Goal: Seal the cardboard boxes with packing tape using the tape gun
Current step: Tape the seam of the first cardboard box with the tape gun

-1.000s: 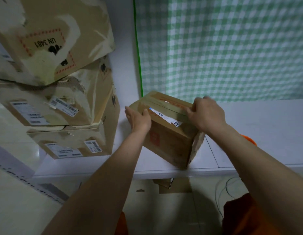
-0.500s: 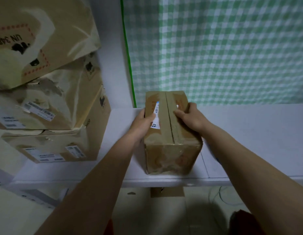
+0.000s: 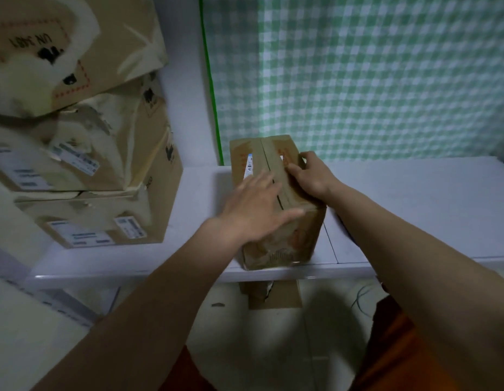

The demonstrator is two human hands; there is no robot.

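brown cardboard box is sitting on the white shelf, its near end reaching almost to the front edge, its long axis running away from the person toward the green checked curtain; the top flaps are meeting in a seam that is lying along that same axis, and a dark gap is showing at the seam's near part, so the flaps are looking closed but not yet taped

left hand is lying flat on the left flap with fingers spread and loose, pressing rather than gripping; right hand is curling its fingers over the right flap and the box's right top edge, holding it down

judging by this, the step in hand is squaring and flattening the flaps before sealing; no tape gun is showing anywhere, so the next move is likely calling for one hand to keep the seam shut while the other is fetching the gun and starting at one end of the seam

stacked bigger boxes are standing well apart to the left on the same shelf
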